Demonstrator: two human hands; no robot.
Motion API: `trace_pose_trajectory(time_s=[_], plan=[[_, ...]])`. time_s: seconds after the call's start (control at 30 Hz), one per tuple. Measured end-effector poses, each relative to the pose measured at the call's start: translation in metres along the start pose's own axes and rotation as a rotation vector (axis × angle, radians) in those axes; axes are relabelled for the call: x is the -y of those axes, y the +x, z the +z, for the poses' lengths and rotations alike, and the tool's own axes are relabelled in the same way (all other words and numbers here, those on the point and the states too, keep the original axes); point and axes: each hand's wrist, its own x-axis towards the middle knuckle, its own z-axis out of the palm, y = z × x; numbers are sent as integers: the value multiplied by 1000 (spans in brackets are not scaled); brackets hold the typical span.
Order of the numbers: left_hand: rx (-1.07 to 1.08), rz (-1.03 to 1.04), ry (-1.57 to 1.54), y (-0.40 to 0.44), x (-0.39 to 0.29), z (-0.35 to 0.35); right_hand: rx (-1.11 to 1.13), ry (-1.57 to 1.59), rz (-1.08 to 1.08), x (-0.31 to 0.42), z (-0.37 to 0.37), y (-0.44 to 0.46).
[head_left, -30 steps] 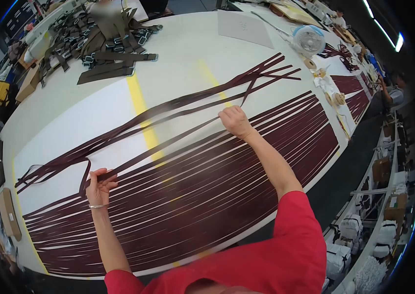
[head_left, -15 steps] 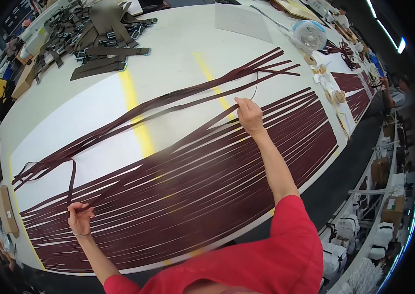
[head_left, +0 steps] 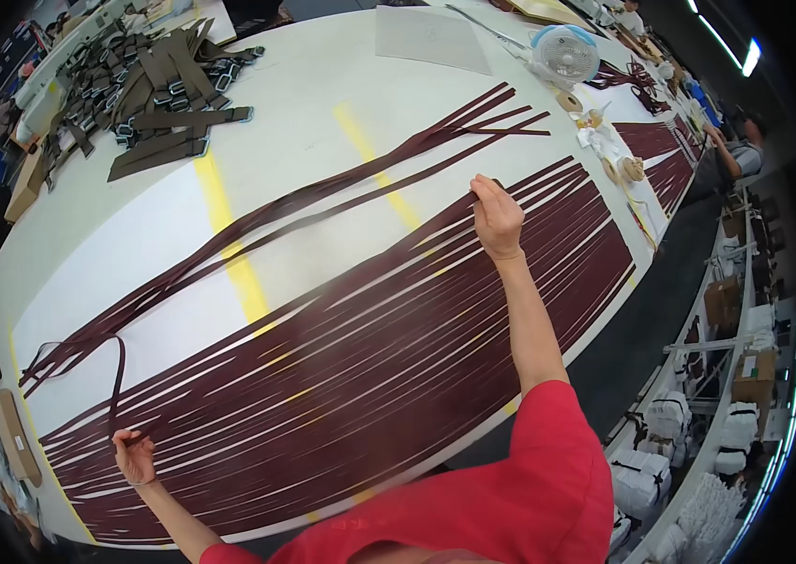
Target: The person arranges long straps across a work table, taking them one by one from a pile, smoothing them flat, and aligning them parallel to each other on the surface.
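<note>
Long, narrow maroon strips (head_left: 398, 357) lie nearly side by side across the near part of the table. My left hand (head_left: 136, 458) is closed around a maroon strip at the left, and that strip loops up toward the bundle above. My right hand (head_left: 497, 216) pinches a maroon strip near the upper right ends of the row. Between my hands the held strip runs along the row's upper edge. Beyond it, a looser bundle of maroon strips (head_left: 275, 209) stretches diagonally over the pale table (head_left: 294, 122).
Dark olive webbing straps with buckles (head_left: 158, 80) are heaped at the far left. A small fan (head_left: 565, 54), a clear sheet (head_left: 431, 38) and tape rolls (head_left: 631, 169) sit toward the right. Another person (head_left: 746, 150) is at the far right. Shelving (head_left: 699, 348) with packages stands behind.
My right hand has moved right and down toward the row's ends, bringing the strip onto its upper edge. My left hand is lower and further left. The whole view has shifted slightly.
</note>
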Motion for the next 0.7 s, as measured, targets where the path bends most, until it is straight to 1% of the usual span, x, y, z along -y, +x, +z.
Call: trace_pose_trajectory(time_s=[0.03,0.07,0.1,0.13,0.17,0.2,0.27,0.3,0.33,0.37,0.43,0.5,0.57,0.63,0.7], plan=[[16,-7,-12,5,4,-2,-1,-4,-16,-8,-1,3],[-28,-33,-4,10,12,-3,17,-53,-28,-21,-1,6],[-24,-75,-12,23,22,13,37,-97,-40,-40,0,11],[-77,-164,-13,35,34,29,60,-135,-52,-58,1,16],[-108,-222,-25,52,51,51,128,-151,27,-75,0,23],[-100,-262,-34,69,67,84,255,-171,159,-94,-1,27],[-120,-355,-22,101,103,125,642,-312,471,-131,0,13],[-93,-385,-52,112,118,140,758,-395,447,-146,1,-5],[-114,-418,-60,120,132,152,935,-544,540,-139,4,-9],[-115,-437,-63,126,142,161,967,-572,557,-132,10,-18],[-160,-417,-62,133,157,175,981,-643,364,-90,20,-24],[-176,-410,-46,137,164,178,959,-457,313,-60,40,-42],[-178,-406,-62,140,170,179,924,-345,306,-27,64,-54],[-200,-400,-75,137,167,171,768,-174,288,13,84,-51],[-251,-412,-142,136,169,175,631,90,167,75,99,-36]])
